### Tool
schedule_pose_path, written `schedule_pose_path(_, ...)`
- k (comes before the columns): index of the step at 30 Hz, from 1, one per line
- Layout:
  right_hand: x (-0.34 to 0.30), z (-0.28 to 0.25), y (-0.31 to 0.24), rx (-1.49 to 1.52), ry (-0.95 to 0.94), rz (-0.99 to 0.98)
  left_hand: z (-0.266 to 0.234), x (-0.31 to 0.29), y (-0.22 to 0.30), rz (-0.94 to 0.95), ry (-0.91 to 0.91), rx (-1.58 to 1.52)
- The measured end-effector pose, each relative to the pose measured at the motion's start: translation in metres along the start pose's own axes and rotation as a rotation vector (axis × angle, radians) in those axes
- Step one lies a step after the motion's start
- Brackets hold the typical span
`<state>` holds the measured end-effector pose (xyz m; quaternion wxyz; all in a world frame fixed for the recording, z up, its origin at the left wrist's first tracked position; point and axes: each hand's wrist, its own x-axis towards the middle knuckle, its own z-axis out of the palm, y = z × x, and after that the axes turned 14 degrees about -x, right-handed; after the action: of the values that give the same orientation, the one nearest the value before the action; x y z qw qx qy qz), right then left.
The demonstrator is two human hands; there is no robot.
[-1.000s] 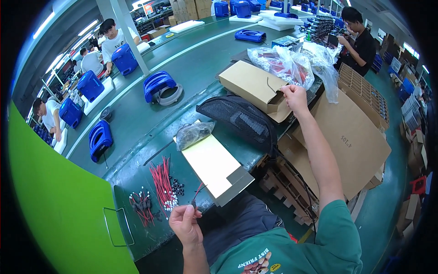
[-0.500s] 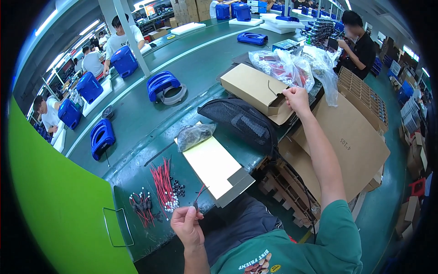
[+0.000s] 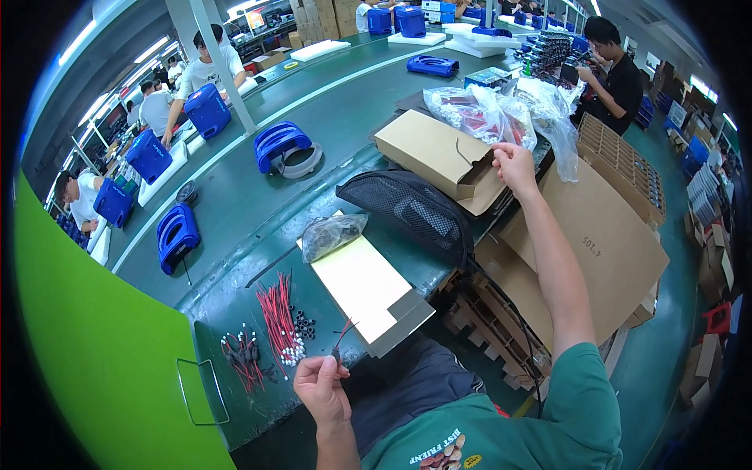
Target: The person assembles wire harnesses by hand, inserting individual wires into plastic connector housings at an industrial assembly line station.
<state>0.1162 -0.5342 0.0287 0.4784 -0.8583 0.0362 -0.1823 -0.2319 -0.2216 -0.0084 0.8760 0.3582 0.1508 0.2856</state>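
Note:
Low in the centre, my left hand (image 3: 323, 389) pinches a small black part with red and black wire leads (image 3: 343, 335) standing up from it. My right hand (image 3: 515, 166) is stretched far forward, its fingers pinched together beside the open end of a brown cardboard box (image 3: 427, 149). A thin dark curved strip (image 3: 462, 153) shows at the box near the fingertips; whether they touch it, I cannot tell. Left of my left hand lie a bundle of red wires (image 3: 278, 313) with white connectors, dark-sleeved wire leads (image 3: 244, 356) and small black rings (image 3: 301, 323).
A plastic bag of dark parts (image 3: 333, 235) rests on a yellow-white sheet (image 3: 356, 290). Beyond are a black mesh bag (image 3: 407, 215) and blue housings (image 3: 280, 145). Clear bags (image 3: 478, 113) and large cardboard (image 3: 587, 235) lie right; a green panel (image 3: 102, 337) stands left. Several people work nearby.
My right hand has drawn slightly up and away from the box opening. My left hand stays put with its wired part. A person at the far left has reached lower beside a blue housing.

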Motion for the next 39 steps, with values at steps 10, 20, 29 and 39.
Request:
schedule_pose_path(10, -0.062, -0.01, -0.052, -0.032, 0.204, -0.328, 0.003, -0.003, 0.001, 0.011, 0.03, 0.039)
schedule_pose_path(20, -0.272, 0.035, -0.123, 0.365, -0.514, -0.576, 0.023, -0.013, 0.005, 0.085, -0.104, -0.124)
schedule_pose_path(29, -0.281, 0.036, -0.165, -0.062, -0.117, -1.083, 0.0, -0.013, 0.033, 0.136, -0.273, 0.162)
schedule_pose_path(39, -0.282, 0.053, -0.147, 0.057, -0.803, -1.105, -0.004, -0.007, 0.055, 0.296, -0.478, 0.546)
